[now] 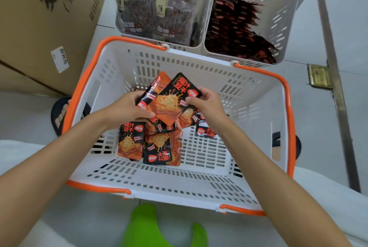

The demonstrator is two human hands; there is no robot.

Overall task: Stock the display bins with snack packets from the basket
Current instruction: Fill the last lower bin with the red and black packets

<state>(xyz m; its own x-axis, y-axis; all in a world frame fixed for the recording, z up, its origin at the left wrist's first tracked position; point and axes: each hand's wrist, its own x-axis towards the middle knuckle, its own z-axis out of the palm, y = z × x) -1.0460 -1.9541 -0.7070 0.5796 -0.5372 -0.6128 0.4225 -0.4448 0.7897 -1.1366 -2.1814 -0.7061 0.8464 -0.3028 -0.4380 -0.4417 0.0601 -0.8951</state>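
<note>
Item: snack packets, orange-black, a fanned handful held low inside the basket. Further loose packets lie on its floor.
Grip: left hand, fingers curled round the fan's lower end; right hand, fingers pinching the top packet's corner.
Handling: square the fan into one even stack before carrying. It probably belongs in the right bin, set on edge like the row there.
</note>
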